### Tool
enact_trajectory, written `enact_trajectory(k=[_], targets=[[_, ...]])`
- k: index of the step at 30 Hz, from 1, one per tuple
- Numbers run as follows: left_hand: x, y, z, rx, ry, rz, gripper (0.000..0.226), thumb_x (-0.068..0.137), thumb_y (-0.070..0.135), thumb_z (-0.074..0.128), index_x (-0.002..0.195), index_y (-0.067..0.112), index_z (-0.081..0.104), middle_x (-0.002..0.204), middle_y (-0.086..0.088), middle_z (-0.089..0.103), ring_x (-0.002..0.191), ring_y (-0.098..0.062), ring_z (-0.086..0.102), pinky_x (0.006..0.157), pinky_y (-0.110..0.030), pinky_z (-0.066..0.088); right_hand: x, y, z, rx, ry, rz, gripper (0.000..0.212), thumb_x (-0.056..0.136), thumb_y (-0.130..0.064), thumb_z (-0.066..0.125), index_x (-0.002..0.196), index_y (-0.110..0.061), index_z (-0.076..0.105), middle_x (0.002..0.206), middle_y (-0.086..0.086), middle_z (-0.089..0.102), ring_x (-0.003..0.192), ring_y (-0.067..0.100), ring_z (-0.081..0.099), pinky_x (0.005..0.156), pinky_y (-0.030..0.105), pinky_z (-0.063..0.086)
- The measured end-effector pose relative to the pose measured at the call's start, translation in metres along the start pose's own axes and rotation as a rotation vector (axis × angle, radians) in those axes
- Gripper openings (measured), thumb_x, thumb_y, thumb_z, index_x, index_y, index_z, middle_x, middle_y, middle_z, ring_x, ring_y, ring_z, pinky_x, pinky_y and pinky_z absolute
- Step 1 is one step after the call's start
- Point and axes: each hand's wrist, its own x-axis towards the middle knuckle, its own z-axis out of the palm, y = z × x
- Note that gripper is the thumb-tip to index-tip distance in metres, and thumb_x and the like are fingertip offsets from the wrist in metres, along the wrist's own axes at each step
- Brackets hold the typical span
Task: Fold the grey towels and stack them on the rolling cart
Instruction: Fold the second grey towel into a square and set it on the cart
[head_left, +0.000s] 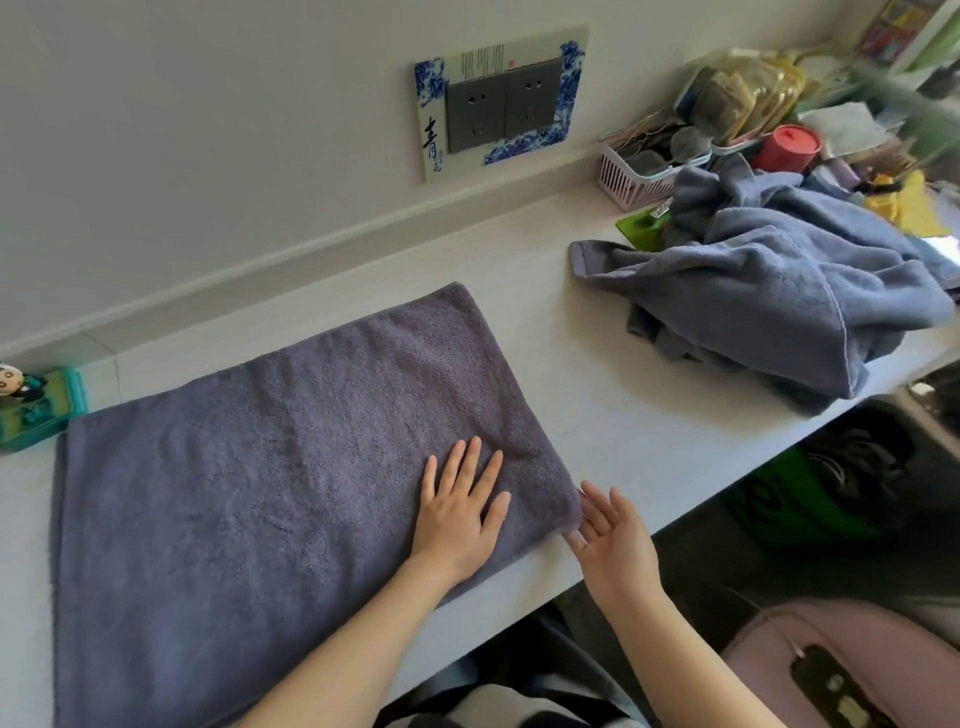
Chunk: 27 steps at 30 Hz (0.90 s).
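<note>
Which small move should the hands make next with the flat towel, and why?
Probably the right hand should pinch the near right corner of the flat dark grey terry towel and fold it leftward. The towel lies smooth, the left hand presses it flat, and the right fingers already touch that edge.

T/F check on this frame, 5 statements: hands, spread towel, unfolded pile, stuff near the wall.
1. The left hand lies flat, palm down, on the spread grey towel. True.
2. The right hand grips a folded towel in the air. False: it is open, fingers at the spread towel's right edge, holding nothing.
3. A crumpled pile of towels lies on the counter to the right. True.
4. The spread towel hangs over the pink basket. False: it lies flat on the counter, well apart from the basket.
5. The red container stands on the spread towel. False: it stands behind the pile, near the wall.
</note>
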Motion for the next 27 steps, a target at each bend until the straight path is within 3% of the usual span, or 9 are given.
enact_trajectory(k=[4,8,10,13,16,18,20,24,27], targets=[[0.001,0.001,-0.004,0.012,-0.040,0.030,0.079,0.081,0.061,-0.021,0.150,0.029,0.000,0.158,0.001,-0.010,0.145,-0.015,-0.012,0.116,-0.043,-0.013,-0.002,0.014,0.013,0.116,-0.052,-0.022,0.038,0.100,-0.034,0.038,0.122,-0.008,0.054,0.127,0.010,0.057,0.121,0.026,0.051,0.104,0.039,0.038],[0.001,0.001,-0.008,-0.004,-0.104,0.025,0.081,0.074,0.060,-0.021,0.149,0.031,-0.008,0.158,0.001,-0.016,0.144,-0.015,-0.020,0.115,-0.044,-0.016,0.000,0.022,0.024,0.070,0.004,-0.194,0.035,0.100,-0.029,0.039,0.127,-0.011,0.053,0.131,0.006,0.055,0.123,0.021,0.050,0.105,0.032,0.037],[0.000,-0.001,-0.009,0.016,-0.108,0.038,0.081,0.074,0.060,-0.021,0.149,0.031,-0.010,0.158,0.000,-0.017,0.144,-0.016,-0.021,0.114,-0.045,-0.017,-0.002,0.020,0.022,-0.179,0.101,-0.410,0.033,0.100,-0.013,0.040,0.132,-0.013,0.048,0.134,0.001,0.052,0.126,0.018,0.047,0.105,0.029,0.036],[0.000,-0.001,-0.008,0.039,-0.117,0.034,0.074,0.081,0.061,-0.014,0.149,0.032,-0.011,0.158,-0.001,-0.018,0.144,-0.019,-0.021,0.114,-0.046,-0.017,-0.015,0.018,0.021,-0.429,0.179,-0.625,0.035,0.100,-0.030,0.039,0.133,-0.019,0.047,0.125,-0.011,0.049,0.121,0.007,0.045,0.101,0.028,0.036],[-0.001,0.000,-0.008,0.083,-0.133,0.022,0.066,0.094,0.060,0.008,0.149,0.030,-0.013,0.157,-0.003,-0.021,0.143,-0.025,-0.023,0.114,-0.050,-0.017,-0.011,0.025,0.015,-0.737,0.159,-0.646,0.036,0.101,-0.034,0.036,0.130,-0.017,0.049,0.121,-0.009,0.050,0.115,0.008,0.046,0.091,0.022,0.039],[-0.002,0.002,-0.010,0.114,-0.142,0.023,0.070,0.095,0.059,0.018,0.149,0.028,-0.014,0.157,-0.005,-0.023,0.143,-0.028,-0.024,0.113,-0.051,-0.017,-0.003,0.027,0.011,-0.947,0.162,-0.625,0.032,0.100,-0.031,0.037,0.120,-0.013,0.055,0.120,0.002,0.056,0.115,0.019,0.051,0.093,0.032,0.047],[-0.001,0.004,-0.012,0.115,-0.120,0.031,0.072,0.093,0.059,0.019,0.151,0.026,-0.009,0.157,-0.009,-0.021,0.143,-0.029,-0.022,0.113,-0.051,-0.016,0.001,0.028,0.009,-1.117,0.166,-0.678,0.029,0.099,-0.025,0.040,0.116,-0.013,0.060,0.115,0.005,0.058,0.114,0.024,0.052,0.097,0.039,0.045],[-0.001,0.005,-0.008,0.078,-0.057,0.097,0.077,0.079,0.057,-0.004,0.151,0.030,-0.001,0.159,-0.009,-0.013,0.145,-0.026,-0.015,0.112,-0.048,-0.018,0.001,0.036,0.009,-1.511,0.277,-0.894,0.036,0.098,-0.026,0.040,0.131,-0.020,0.055,0.143,-0.002,0.045,0.130,0.023,0.034,0.106,0.035,0.028],[0.002,0.001,-0.007,0.027,-0.054,0.113,0.079,0.077,0.053,-0.013,0.151,0.033,0.007,0.160,-0.001,-0.006,0.146,-0.019,-0.012,0.114,-0.044,-0.015,0.011,0.049,0.008,-1.790,0.215,-0.898,0.047,0.100,-0.039,0.026,0.145,-0.029,0.033,0.157,-0.005,0.017,0.146,0.020,0.002,0.115,0.038,0.003]])
